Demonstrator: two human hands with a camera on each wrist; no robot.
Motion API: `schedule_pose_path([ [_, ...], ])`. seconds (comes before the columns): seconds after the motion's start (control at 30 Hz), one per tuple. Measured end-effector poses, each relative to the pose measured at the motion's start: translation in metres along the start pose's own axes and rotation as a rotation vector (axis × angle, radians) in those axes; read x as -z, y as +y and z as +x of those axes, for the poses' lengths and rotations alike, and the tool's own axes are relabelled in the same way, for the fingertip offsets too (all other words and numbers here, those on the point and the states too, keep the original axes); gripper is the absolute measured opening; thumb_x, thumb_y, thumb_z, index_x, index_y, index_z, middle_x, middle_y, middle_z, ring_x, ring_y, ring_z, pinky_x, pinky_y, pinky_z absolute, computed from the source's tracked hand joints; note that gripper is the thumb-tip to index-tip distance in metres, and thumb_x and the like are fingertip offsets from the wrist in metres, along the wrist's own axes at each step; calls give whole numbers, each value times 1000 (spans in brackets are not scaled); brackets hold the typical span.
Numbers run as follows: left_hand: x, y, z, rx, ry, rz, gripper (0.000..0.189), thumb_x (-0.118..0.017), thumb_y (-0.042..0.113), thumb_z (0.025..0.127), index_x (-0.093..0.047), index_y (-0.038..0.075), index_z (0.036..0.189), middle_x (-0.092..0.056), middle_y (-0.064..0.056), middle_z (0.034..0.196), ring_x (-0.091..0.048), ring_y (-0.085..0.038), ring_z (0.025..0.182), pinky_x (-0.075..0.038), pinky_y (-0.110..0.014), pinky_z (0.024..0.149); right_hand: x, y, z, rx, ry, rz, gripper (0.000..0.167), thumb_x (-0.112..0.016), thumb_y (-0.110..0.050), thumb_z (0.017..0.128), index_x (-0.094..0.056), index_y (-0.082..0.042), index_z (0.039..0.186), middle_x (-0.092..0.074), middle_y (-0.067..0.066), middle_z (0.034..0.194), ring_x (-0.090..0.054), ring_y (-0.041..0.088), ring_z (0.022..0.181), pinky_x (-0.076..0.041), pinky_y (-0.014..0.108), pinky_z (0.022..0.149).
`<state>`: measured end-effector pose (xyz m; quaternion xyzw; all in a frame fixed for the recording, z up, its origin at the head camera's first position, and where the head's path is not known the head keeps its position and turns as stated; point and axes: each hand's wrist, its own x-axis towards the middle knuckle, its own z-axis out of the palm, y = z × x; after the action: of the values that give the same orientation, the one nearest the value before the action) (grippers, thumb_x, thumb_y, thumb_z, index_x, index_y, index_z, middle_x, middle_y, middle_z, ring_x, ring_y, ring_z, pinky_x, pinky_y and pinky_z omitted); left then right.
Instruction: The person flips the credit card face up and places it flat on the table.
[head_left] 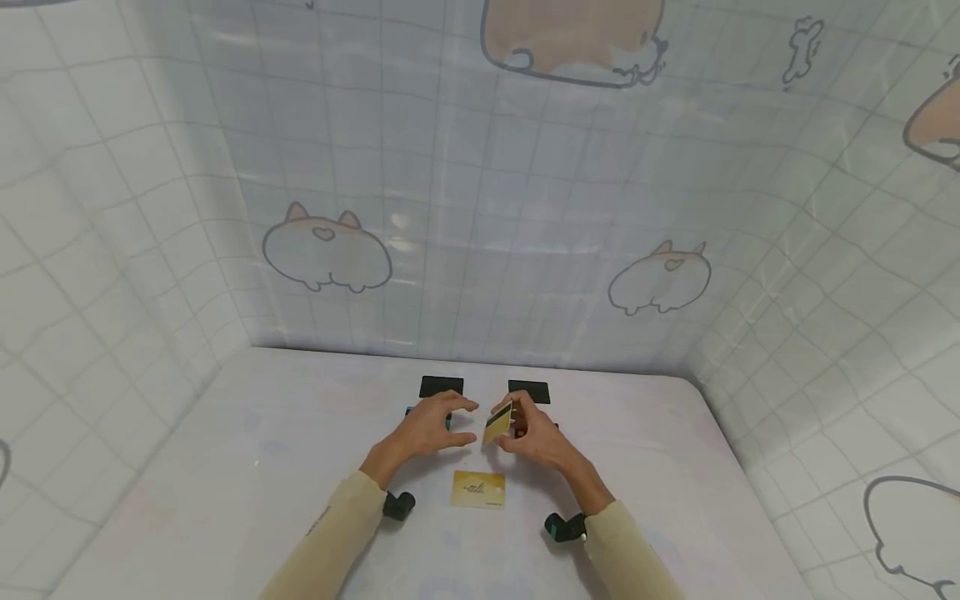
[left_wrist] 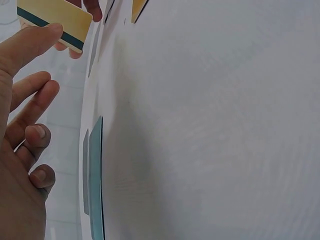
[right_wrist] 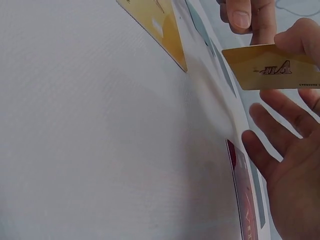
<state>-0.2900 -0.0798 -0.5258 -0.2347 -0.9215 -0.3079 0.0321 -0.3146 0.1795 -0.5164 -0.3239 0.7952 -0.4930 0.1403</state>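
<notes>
The right hand [head_left: 536,433] pinches a gold card [head_left: 498,423] with a dark stripe between thumb and fingers, tilted above the desk [head_left: 300,467]. The left hand [head_left: 427,427], fingers apart and holding nothing, hovers just left of it. A second gold card [head_left: 477,489] lies flat on the near side; two dark cards [head_left: 442,386] [head_left: 528,391] lie at the far side.

Two gold cards [head_left: 478,490], two black cards [head_left: 441,386], apparently two half-hidden cards [left_wrist: 95,182]

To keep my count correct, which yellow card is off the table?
The yellow card in the right hand; the other yellow card lies flat on the table.
</notes>
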Motion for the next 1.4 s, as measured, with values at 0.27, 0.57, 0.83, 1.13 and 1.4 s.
schedule_pose_path([
  [0.27,-1,-2,-1,-27,16,-4,55,-76,44,89,-65,14,133,-65,-1,124,-61,-25,117,-49,-47,96,2,-8,0,3,-37,62,63,-71,-4,88,-32,5,137,-50,27,134,-64,30,114,-49,50,90],
  [0.57,0,-1,0,-32,13,-18,52,-78,37,88,-66,11,132,-64,-2,124,-60,-25,116,-49,-50,95,-5,20,6,-25,15,62,63,-73,-8,89,-35,-5,138,-49,21,136,-61,28,116,-47,49,88],
  [0.83,1,-2,3,3,7,-26,54,-78,39,88,-65,15,134,-64,1,125,-59,-23,119,-47,-49,99,-6,20,7,-37,60,-6,57,-75,-17,87,-41,-16,133,-55,6,129,-62,21,116,-50,46,87],
  [1.13,1,-4,7,30,4,-86,61,-75,51,88,-60,21,139,-63,-2,123,-62,-25,103,-51,-41,85,-3,22,12,-9,76,-92,60,-76,-23,86,-46,-18,138,-58,1,118,-61,19,114,-50,47,87],
  [1.4,3,0,8,5,-15,-175,62,-78,42,88,-58,17,140,-63,-9,125,-55,-24,85,-44,-31,68,-1,23,13,17,65,-213,59,-77,-27,85,-53,-33,138,-54,-1,117,-57,17,106,-52,36,80],
])
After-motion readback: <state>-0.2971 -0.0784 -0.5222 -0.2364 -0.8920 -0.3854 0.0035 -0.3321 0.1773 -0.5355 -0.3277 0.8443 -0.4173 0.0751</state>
